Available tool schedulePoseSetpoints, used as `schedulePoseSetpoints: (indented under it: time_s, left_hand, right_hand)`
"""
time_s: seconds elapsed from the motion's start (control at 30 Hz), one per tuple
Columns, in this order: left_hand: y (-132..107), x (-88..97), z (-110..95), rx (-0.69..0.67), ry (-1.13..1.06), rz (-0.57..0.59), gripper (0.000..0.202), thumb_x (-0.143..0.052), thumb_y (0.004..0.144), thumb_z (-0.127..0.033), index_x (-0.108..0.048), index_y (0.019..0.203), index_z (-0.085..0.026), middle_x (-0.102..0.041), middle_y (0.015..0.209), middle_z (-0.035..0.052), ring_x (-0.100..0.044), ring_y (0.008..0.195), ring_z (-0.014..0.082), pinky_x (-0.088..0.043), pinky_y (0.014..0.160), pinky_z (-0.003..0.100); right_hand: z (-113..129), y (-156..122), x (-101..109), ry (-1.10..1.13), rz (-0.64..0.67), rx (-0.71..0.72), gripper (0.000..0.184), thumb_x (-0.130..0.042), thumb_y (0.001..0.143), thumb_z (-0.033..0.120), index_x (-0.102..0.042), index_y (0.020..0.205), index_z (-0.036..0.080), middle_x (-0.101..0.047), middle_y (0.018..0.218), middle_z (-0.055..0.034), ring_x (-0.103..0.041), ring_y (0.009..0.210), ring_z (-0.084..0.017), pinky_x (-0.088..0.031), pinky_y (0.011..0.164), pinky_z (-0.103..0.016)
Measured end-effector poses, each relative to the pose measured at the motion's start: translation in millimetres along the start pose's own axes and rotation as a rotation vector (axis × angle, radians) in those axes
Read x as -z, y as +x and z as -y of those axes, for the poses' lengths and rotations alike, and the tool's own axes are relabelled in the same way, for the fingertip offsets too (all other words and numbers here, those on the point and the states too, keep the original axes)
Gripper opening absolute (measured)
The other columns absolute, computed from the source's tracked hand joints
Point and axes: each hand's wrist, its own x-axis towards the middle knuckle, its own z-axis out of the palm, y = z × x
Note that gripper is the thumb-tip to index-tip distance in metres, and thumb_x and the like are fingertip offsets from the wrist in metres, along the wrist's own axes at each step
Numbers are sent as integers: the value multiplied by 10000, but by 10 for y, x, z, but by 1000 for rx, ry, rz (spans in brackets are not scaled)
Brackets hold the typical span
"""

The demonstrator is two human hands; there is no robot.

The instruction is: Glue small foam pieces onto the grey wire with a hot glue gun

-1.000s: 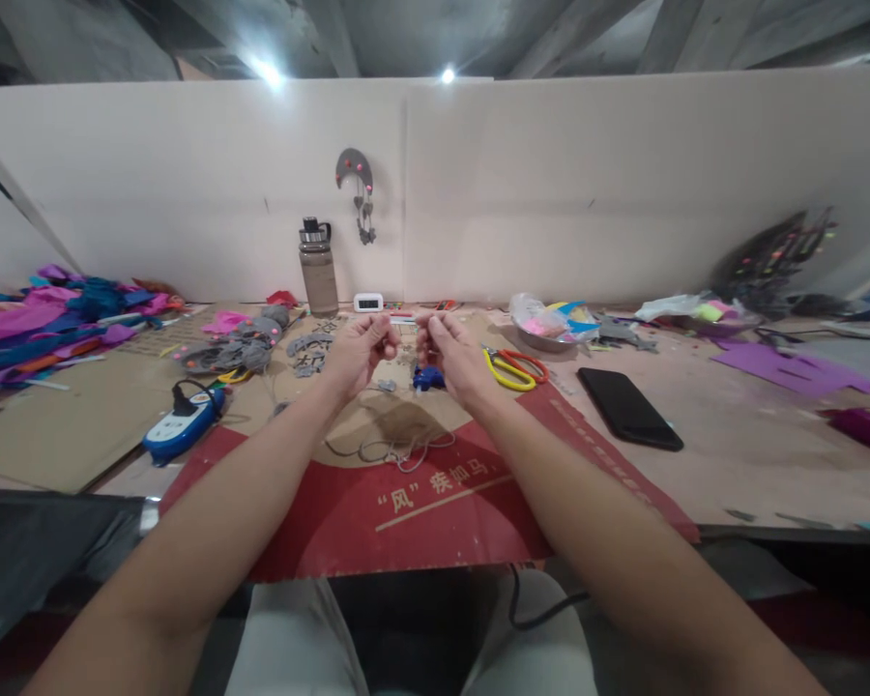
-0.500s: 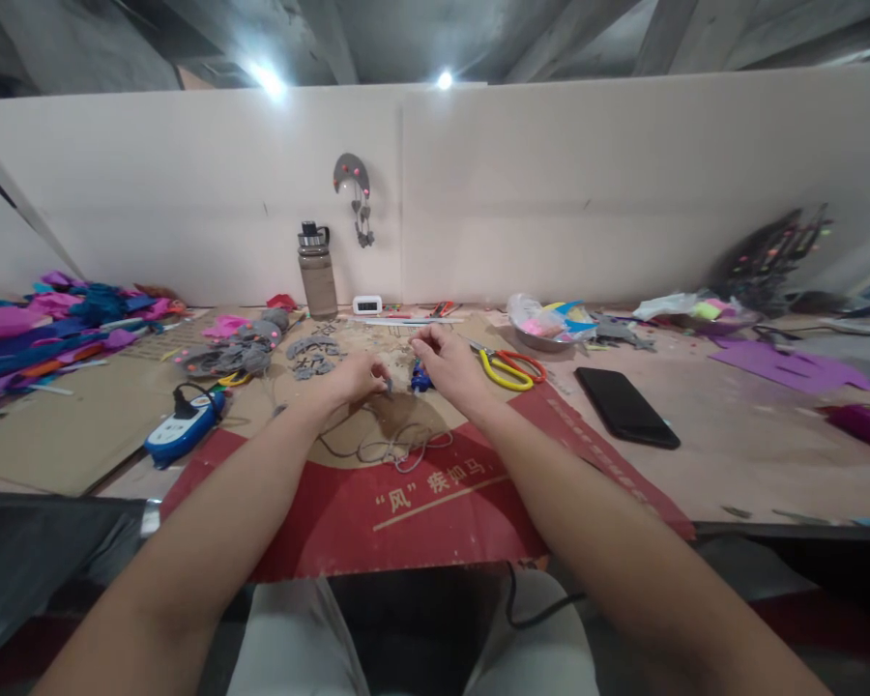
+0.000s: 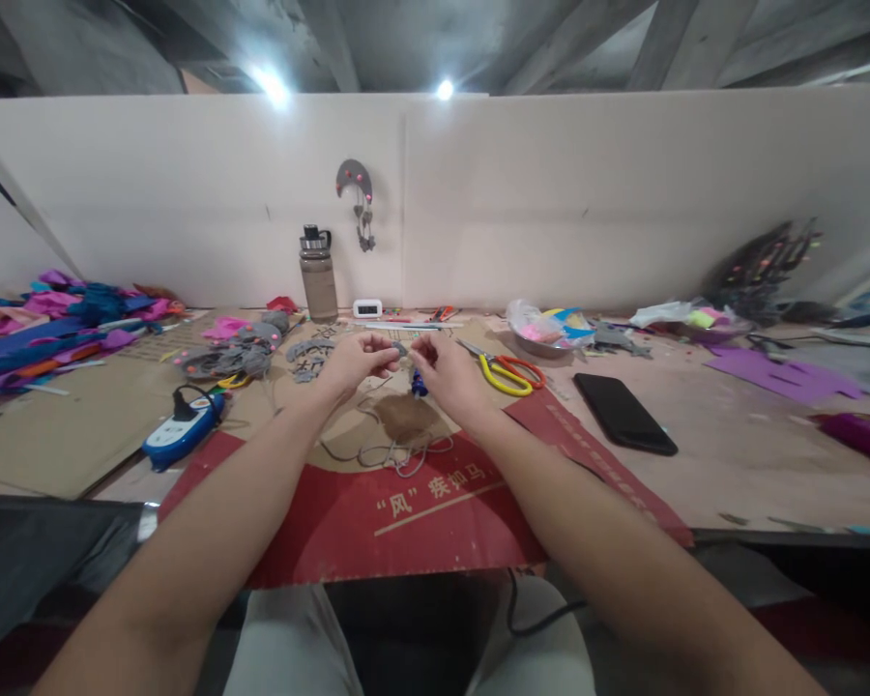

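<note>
My left hand [image 3: 362, 363] pinches a small grey felt piece [image 3: 400, 349] above the cardboard. Close beside it, my right hand [image 3: 444, 369] has its thumb and fingertips pressed together at the piece's right side; whatever lies between them is too small to make out. Below the right fingers is a blue object [image 3: 419, 384], partly hidden by the hand. A thin grey cord [image 3: 398, 454] lies in loose loops on the red and brown cardboard [image 3: 311, 541]. Grey felt cut-outs [image 3: 305, 369] rest beyond my left wrist.
Yellow and orange-handled scissors [image 3: 507, 375] and a black phone [image 3: 623, 414] lie to the right. A blue power strip [image 3: 184, 430] sits at left, near pink-dotted grey felt [image 3: 243, 358]. Behind stand a bottle [image 3: 319, 280], a small clock [image 3: 367, 309] and a bowl of bagged bits [image 3: 547, 333].
My left hand has lifted and moved right with the grey felt piece, up to my right hand. The right hand's fingers have lowered slightly to meet it.
</note>
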Motion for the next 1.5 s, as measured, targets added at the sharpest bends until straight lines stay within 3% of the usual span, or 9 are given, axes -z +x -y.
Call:
schedulePoseSetpoints:
  time_s: [0.27,0.63,0.9,1.07,1.3,1.5]
  left_hand:
    - [-35,-84,-15,-57,-49,51,284,-754,621,-279,-591,784,-113,-634,673,24,-612,611,109,-509,598,259]
    - [-64,-110,-45,-16,-97,-22,265,-747,622,-270,-586,762,-112,-610,635,19,-586,572,103,-485,568,247]
    - [-24,-10,-79,-59,-203,-265,204,-718,632,-231,-605,776,-140,-562,631,-25,-500,503,48,-393,476,176]
    - [-16,-17,-64,-45,-251,-178,226,-742,614,-235,-622,778,-135,-575,647,-15,-496,511,48,-397,489,183]
    - [18,-6,-14,23,-256,-162,257,-764,586,-268,-608,744,-139,-577,641,-14,-513,524,58,-385,477,181]
    - [11,11,-23,71,-253,-183,267,-776,558,-252,-590,709,-133,-534,600,-33,-476,504,47,-363,460,168]
  right_hand:
    - [3,-14,-4,-58,-20,-28,102,-511,789,237,-582,743,180,-609,694,-29,-516,636,-146,-367,629,-281]
    - [-57,21,-7,-22,-64,-67,128,-452,794,219,-573,771,187,-606,715,-33,-530,661,-161,-393,667,-293]
    - [-179,73,-22,199,-118,-194,321,-327,878,414,-547,805,191,-580,699,-12,-524,631,-135,-403,598,-258]
    - [-103,54,-22,178,14,-121,289,-418,843,444,-543,779,192,-549,670,11,-501,637,-128,-388,612,-248]
    - [-34,27,0,31,9,-84,171,-452,814,318,-554,788,183,-576,734,-5,-503,687,-135,-384,685,-272]
    - [-52,68,-147,66,47,-126,154,-427,812,260,-550,824,169,-583,760,-14,-521,694,-132,-409,668,-267]
